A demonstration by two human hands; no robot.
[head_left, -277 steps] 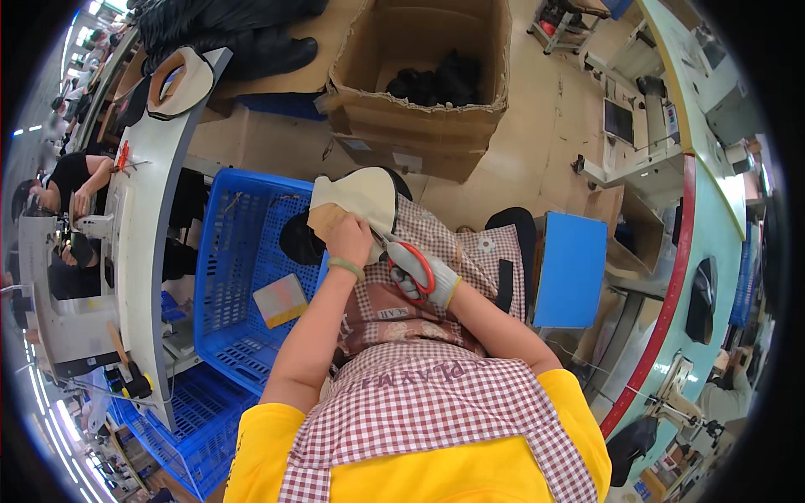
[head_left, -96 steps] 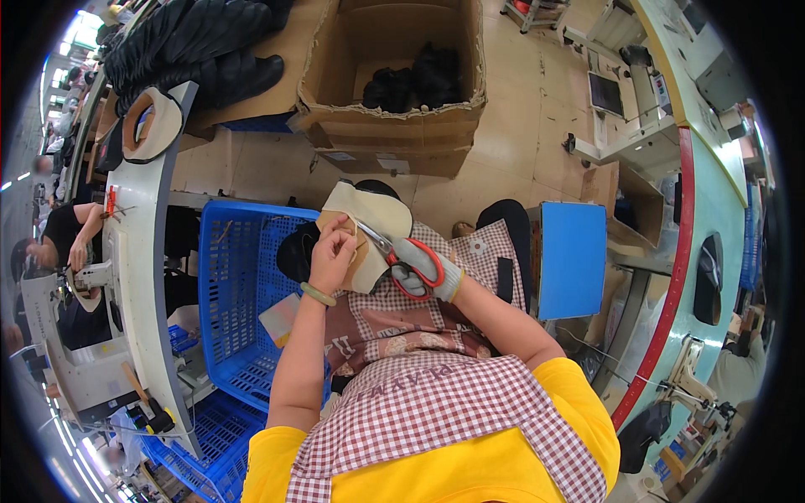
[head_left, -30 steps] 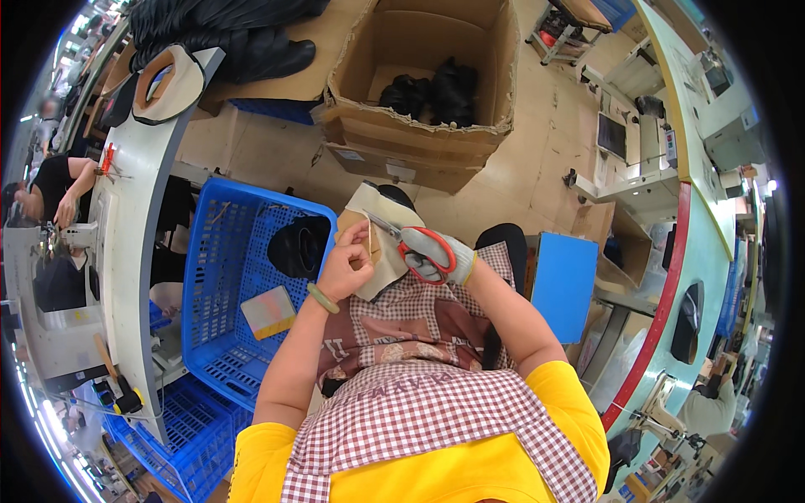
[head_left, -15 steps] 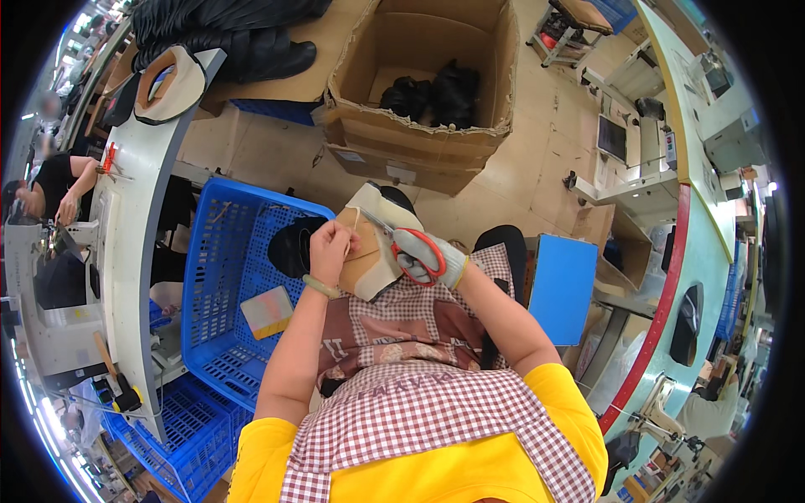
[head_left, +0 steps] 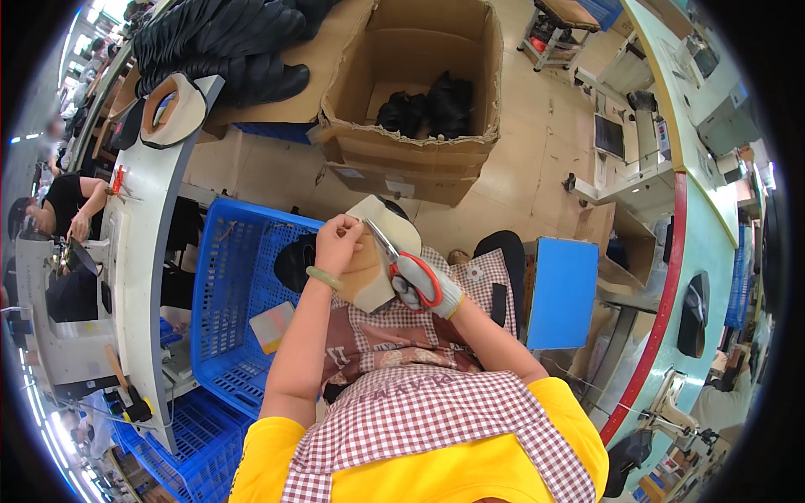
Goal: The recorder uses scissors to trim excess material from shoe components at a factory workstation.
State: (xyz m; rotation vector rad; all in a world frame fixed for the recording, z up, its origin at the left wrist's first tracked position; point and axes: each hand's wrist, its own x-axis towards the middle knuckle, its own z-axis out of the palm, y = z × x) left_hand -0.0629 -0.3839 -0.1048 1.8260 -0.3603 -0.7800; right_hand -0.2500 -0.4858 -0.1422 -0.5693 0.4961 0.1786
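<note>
Shoe upper (head_left: 373,268) (lower edge behind scissors (head_left: 402,264))

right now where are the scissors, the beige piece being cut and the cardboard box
scissors (head_left: 417,278), head view, on the red handle loop.
beige piece (head_left: 366,267), head view, on its flat face beside the left hand.
cardboard box (head_left: 401,159), head view, on its front wall.

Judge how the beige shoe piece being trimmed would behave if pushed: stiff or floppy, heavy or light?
The shoe piece probably flexes yet keeps shape: it stays curved in the left hand. Likely light, since one hand steadies it against the scissors.
</note>
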